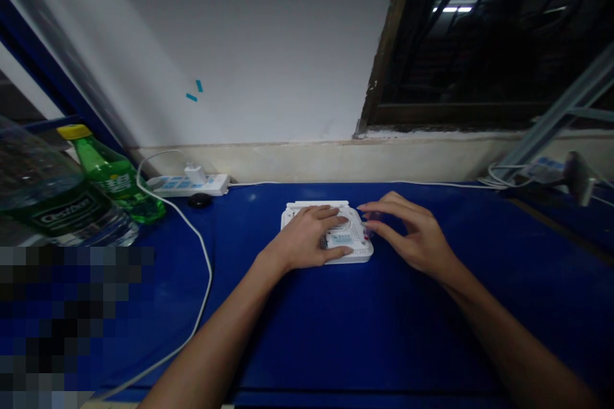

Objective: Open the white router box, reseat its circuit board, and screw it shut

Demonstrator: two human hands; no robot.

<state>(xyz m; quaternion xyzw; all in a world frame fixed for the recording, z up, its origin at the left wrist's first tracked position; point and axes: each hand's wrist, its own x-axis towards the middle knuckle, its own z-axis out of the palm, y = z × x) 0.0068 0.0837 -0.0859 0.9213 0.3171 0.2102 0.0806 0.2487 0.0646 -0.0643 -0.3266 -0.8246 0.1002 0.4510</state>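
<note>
A white flat device with rounded corners, a perforated face and a pale label (pixel 342 239), looking like a router, lies on the blue tabletop. My left hand (pixel 311 233) rests on its left part with fingers spread and lying flat, hiding much of that side. At the device's right edge is my right hand (pixel 412 230), thumb and fingers bent into a pinch. Something small, see-through and purplish (pixel 372 222) shows between those fingertips, too blurred to name. A tiny red spot sits just below it by the device's corner.
At left stand a large clear bottle (pixel 71 211) and a green bottle with a yellow cap (pixel 112 172). Behind are a power strip (pixel 215 185) with a charger and a black round object (pixel 199 200). A white cable (pixel 210 262) crosses the left side. A metal frame (pixel 551 118) rises at right.
</note>
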